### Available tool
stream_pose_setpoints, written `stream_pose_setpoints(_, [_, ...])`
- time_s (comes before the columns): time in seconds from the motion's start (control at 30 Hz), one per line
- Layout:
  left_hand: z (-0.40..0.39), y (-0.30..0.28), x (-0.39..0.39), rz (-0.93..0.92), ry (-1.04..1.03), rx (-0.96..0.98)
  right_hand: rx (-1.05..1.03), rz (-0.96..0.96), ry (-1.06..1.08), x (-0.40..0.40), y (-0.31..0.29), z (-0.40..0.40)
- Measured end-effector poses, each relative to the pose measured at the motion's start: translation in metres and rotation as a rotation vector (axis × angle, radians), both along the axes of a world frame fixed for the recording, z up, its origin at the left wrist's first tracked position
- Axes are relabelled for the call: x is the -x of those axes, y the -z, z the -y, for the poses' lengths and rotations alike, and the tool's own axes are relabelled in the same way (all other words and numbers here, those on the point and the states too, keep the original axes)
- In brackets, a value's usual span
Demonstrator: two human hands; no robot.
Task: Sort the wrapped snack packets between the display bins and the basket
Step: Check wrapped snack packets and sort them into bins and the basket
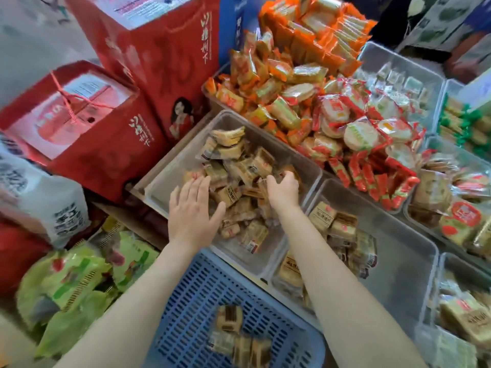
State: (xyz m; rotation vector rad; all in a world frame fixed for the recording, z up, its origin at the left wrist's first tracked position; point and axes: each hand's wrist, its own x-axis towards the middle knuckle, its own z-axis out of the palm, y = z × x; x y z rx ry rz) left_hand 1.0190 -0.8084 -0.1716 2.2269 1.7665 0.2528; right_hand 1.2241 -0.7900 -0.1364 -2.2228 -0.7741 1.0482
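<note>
Head view, looking down past my forearms. Nearest, at six o'clock, a blue slotted basket (202, 309) holds a few tan wrapped packets (233, 333). At eight o'clock beside it lie green snack bags (77, 282). Just beyond the basket is a clear display bin (170, 171) half filled with tan snack packets (239, 179). My left hand (192, 208) rests flat on that pile, fingers spread wide, gripping nothing. My right hand (283, 188) is curled over packets further in; whether it has closed on one I cannot tell. At four o'clock a second clear bin (398, 251) holds a smaller pile of the same tan packets and much bare floor. At nine o'clock sits a white printed sack (45, 208), with two red gift boxes (87, 123) behind it at ten and eleven o'clock, pressed against the bin's far-left edge. At one o'clock, orange and red wrapped crackers (305, 102) are heaped high, spilling over their bin walls. More clear bins of packets crowd the right edge. The far background is blurred.
</note>
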Motion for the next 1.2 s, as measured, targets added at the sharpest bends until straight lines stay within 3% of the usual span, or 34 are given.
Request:
stream_pose_setpoints(0.37, [-0.003,0.002,-0.001,0.035,-0.029,-0.005,0.134,-0.030,-0.149,-0.005,0.013,0.005])
stream_pose_setpoints(0.47, [-0.003,0.001,0.000,0.030,-0.026,0.013,0.049,-0.120,-0.068,-0.004,0.004,0.013])
stream_pose_setpoints(0.63, [-0.003,0.002,-0.001,0.019,-0.021,0.023,-0.129,-0.428,0.203,-0.010,-0.007,0.013])
stream_pose_setpoints(0.8, [-0.003,0.003,-0.001,0.024,-0.024,0.011,-0.102,-0.275,0.229,-0.010,-0.002,-0.012])
stream_pose_setpoints(0.97, [-0.004,0.004,-0.001,0.024,-0.031,0.012,0.006,-0.364,0.230,-0.006,0.011,-0.023])
stream_pose_setpoints(1.2, [-0.004,0.004,-0.001,0.027,-0.032,0.011,-0.039,-0.437,0.276,-0.001,0.024,-0.025])
